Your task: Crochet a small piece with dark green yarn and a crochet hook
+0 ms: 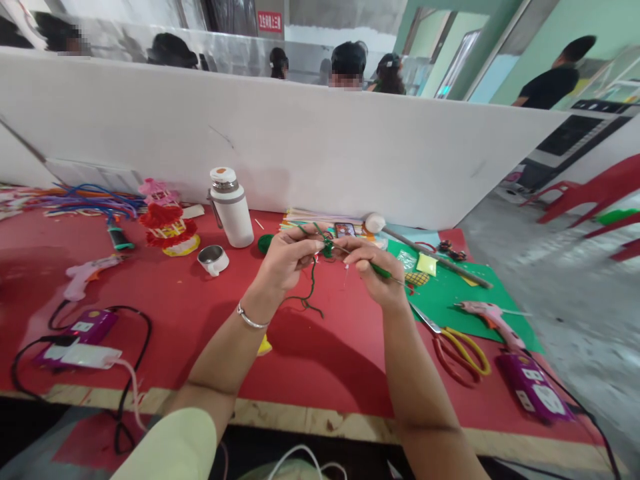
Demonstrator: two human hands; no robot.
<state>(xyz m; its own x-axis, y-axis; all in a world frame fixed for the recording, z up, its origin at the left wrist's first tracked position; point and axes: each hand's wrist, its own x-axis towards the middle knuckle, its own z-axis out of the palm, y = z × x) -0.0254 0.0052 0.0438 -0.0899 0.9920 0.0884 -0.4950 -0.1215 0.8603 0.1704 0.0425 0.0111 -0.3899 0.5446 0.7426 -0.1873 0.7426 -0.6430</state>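
My left hand (289, 257) pinches a small piece of dark green crochet work (328, 248) above the red tabletop. My right hand (377, 270) is wrapped round the green handle of a crochet hook (381, 271), whose thin metal shaft reaches the crochet piece. Green yarn runs over the left fingers, and a loose tail of green yarn (313, 283) hangs down onto the table. A ball of green yarn (266, 244) sits just behind my left hand, partly hidden by it. The stitches are too small to make out.
A white thermos (233, 210) and metal cup (213, 260) stand left of my hands. Glue guns (90, 277) lie at both sides with purple power boxes (533, 387). Scissors (457, 347) rest beside a green sheet (493, 283). A white partition (320, 147) rises behind; people are beyond it.
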